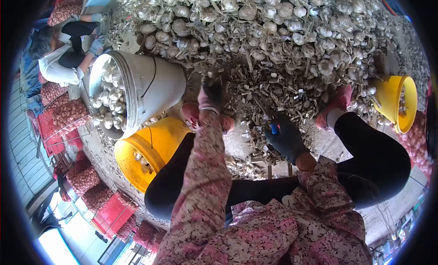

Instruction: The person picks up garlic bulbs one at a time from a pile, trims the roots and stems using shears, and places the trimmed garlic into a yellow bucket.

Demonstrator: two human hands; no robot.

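My right hand, in a dark glove, is closed around shears with a blue and red patch at the handle. Their dark blades point up and left over dry trimmings. At the near edge of the garlic pile is my left hand, in a pink and dark glove. Its fingers look drawn together, with a small pale bit at their tips; what they hold is hard to make out against the pile. Many bulbs still have dry stalks and roots.
A large white bucket of pale bulbs lies tipped at left, beside a yellow bucket with a few bulbs. Another yellow bucket is at right. A co-worker sits far left, near red net sacks of garlic.
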